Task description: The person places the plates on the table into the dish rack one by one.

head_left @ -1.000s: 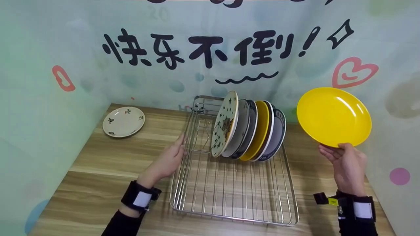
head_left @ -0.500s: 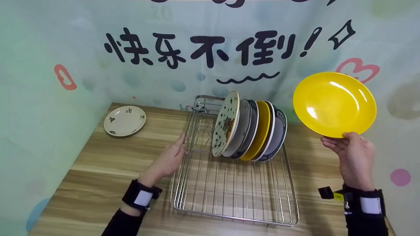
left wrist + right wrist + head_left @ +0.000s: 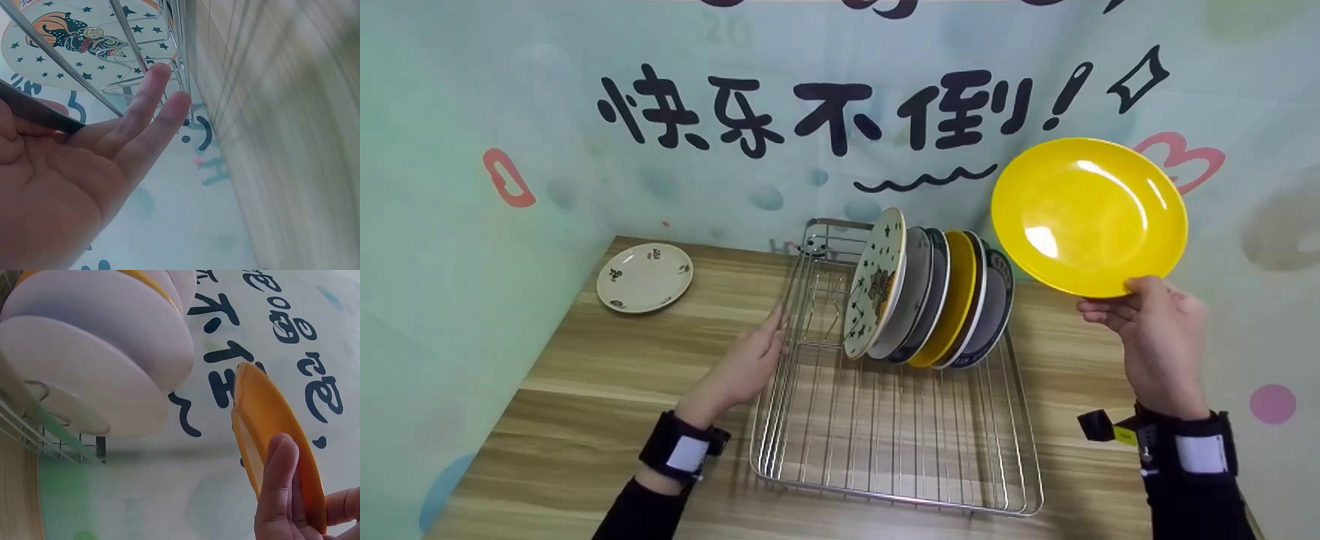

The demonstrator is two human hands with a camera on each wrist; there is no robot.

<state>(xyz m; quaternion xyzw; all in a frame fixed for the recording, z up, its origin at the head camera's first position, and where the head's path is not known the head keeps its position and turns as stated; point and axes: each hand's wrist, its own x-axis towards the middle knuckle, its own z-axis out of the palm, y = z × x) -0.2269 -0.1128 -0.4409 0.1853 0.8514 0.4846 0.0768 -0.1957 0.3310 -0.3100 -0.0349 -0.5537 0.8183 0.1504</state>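
Note:
My right hand (image 3: 1166,352) pinches the lower rim of a yellow plate (image 3: 1087,217), raised to the right of the wire dish rack (image 3: 896,499). In the right wrist view, the plate (image 3: 275,427) stands nearly edge-on, with digits on both its sides. My left hand (image 3: 739,371) lies against the rack's left side; the left wrist view shows two straight fingers (image 3: 160,118) along the wires and a metal rail by the base of the hand. Several plates lean in a row in the rack: a star-patterned plate (image 3: 874,285) leftmost, a yellow one (image 3: 952,300) further right.
A small white plate (image 3: 645,277) with little printed motifs lies on the wooden table (image 3: 585,420), left of the rack. A pale printed cloth (image 3: 765,180) with dark lettering hangs behind and along both sides of the table.
My right hand has lifted the yellow plate higher, then brought it left toward the rack. My left hand and the plates in the rack have stayed in place.

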